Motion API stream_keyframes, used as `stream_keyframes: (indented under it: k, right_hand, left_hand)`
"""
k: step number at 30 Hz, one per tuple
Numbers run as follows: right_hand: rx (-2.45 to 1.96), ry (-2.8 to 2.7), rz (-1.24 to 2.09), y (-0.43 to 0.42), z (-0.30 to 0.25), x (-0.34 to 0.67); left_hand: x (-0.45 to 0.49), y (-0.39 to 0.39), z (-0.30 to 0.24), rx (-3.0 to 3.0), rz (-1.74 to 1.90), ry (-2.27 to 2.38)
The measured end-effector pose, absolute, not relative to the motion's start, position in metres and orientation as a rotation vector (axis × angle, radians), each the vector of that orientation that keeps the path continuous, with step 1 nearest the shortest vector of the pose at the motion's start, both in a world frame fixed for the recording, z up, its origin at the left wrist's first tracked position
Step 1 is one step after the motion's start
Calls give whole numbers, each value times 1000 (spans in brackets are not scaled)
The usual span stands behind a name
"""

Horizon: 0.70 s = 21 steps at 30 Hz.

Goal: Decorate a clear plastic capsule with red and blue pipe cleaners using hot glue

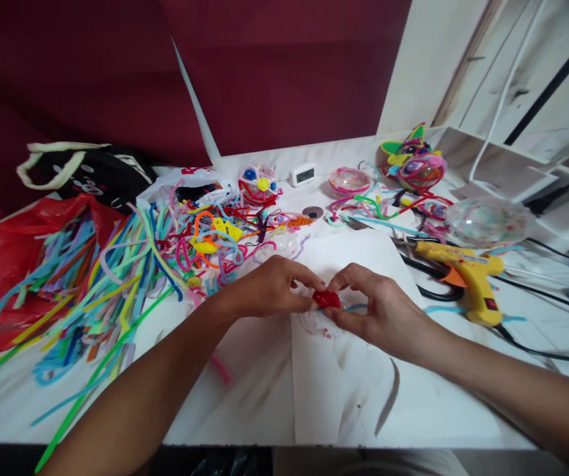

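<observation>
A small glossy red piece (pixel 326 299) is pinched between both my hands over the white paper. My left hand (pixel 277 287) grips it from the left with thumb and forefinger; my right hand (pixel 381 307) does the same from the right. Its exact kind is partly covered by the fingertips. Just under it lies a clear plastic shell (pixel 317 324) with small red bits on it, partly hidden by my hands. Beneath these is a sheet of white paper (pixel 344 403). A light blue pipe cleaner (pixel 443 309) runs out to the right behind my right hand.
A yellow glue gun (pixel 473 271) with a black cord lies on the right, near a clear plastic bowl (pixel 487 221). Piled pipe cleaners (pixel 130 271) and a red plastic bag (pixel 4 277) fill the left. A digital clock (pixel 303 174) and decorated balls (pixel 259 185) stand at the back.
</observation>
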State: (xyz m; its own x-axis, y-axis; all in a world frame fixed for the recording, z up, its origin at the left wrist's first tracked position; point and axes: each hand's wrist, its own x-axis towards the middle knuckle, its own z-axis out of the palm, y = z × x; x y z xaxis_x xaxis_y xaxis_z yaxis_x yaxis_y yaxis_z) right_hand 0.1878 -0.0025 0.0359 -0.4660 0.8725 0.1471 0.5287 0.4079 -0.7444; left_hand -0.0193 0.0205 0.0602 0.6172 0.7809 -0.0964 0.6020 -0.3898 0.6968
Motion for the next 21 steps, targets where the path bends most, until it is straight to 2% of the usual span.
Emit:
stream_keyframes:
  k: [14,21]
  right_hand:
    - [-1358,-1990,1017,-3,29,172]
    - [-1356,-2016,856,-6,30,168]
  left_hand:
    - [-21,20,55,2125,339,1121]
    - [-19,16,57,2103,368,1122]
